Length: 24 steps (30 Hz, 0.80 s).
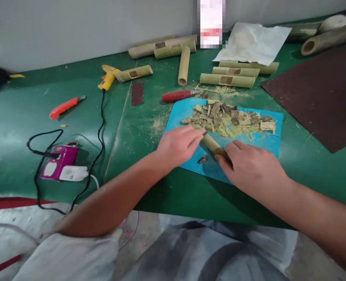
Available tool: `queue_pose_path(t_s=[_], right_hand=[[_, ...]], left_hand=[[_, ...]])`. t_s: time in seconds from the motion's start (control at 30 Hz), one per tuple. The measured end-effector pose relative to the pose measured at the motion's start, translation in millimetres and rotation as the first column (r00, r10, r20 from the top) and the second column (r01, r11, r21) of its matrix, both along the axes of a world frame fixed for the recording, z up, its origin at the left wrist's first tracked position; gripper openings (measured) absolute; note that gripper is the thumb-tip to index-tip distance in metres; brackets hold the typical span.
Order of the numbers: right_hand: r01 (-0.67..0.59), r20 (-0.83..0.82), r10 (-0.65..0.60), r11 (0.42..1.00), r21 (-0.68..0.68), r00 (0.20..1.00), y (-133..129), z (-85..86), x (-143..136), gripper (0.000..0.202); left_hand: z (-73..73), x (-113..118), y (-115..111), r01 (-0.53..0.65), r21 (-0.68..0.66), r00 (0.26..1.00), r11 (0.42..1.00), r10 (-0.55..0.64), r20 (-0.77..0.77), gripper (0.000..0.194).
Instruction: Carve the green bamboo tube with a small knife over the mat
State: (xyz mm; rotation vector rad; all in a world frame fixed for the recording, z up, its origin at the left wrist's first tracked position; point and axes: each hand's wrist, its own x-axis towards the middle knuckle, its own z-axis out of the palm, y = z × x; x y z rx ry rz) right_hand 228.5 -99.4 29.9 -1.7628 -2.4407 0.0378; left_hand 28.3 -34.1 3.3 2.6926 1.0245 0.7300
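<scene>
My right hand (250, 162) is wrapped round the near end of a short bamboo tube (212, 144), held at a slant above a blue mat (274, 142). At the tube's far end, my left hand (180, 144) is closed, with its fingertips pressed together; a small dark thing shows at the fingertips, too small to name. Bamboo chips (237, 117) and pale shavings lie heaped on the mat behind both hands. Below the tube, a small metallic object (202, 159) rests on the mat.
Behind the mat lie a red-handled knife (175, 96) and several cut bamboo tubes (228, 80). At left are a yellow glue gun (108, 78), an orange cutter (64, 108) and a purple power socket (60, 162) with black cable. A brown sheet (322, 97) lies at right.
</scene>
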Motion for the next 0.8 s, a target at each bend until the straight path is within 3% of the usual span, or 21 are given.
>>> queue_pose_path(t_s=[0.07,0.2,0.33,0.47,0.6,0.73,0.8], right_hand=[[-0.001,-0.008,0.001,1.0,0.007,1.0,-0.2,-1.7,0.6,0.03],[-0.02,-0.021,0.02,1.0,0.005,1.0,0.1,-4.3,2.3,0.031],[-0.008,-0.023,0.008,1.0,0.015,1.0,0.0,-4.1,2.7,0.034],[-0.024,-0.022,0.025,0.999,0.025,0.999,-0.1,-3.5,2.4,0.033],[-0.002,-0.018,0.002,1.0,0.009,1.0,-0.2,-3.5,2.8,0.035],[-0.021,0.0,0.021,1.0,0.012,1.0,-0.9,-4.7,3.0,0.036],[-0.018,0.004,0.018,1.0,0.022,1.0,-1.5,-5.3,2.7,0.036]], left_hand=[[-0.5,-4.9,4.3,-0.024,0.028,1.0,0.999,0.024,-0.004,0.033],[-1.8,-7.5,5.8,0.088,-0.013,0.995,0.996,-0.089,-0.04,0.033],[-2.4,-7.0,7.6,-0.001,0.058,1.0,0.998,0.002,-0.022,0.033],[-0.7,-7.0,8.1,0.128,-0.001,0.99,0.992,-0.128,-0.066,0.034],[0.7,-9.3,10.9,0.017,0.035,1.0,0.999,-0.017,0.002,0.031],[0.5,-8.8,9.1,0.138,0.012,0.986,0.99,-0.136,-0.093,0.036],[0.1,-8.1,8.6,0.079,0.023,0.995,0.997,-0.078,-0.056,0.035]])
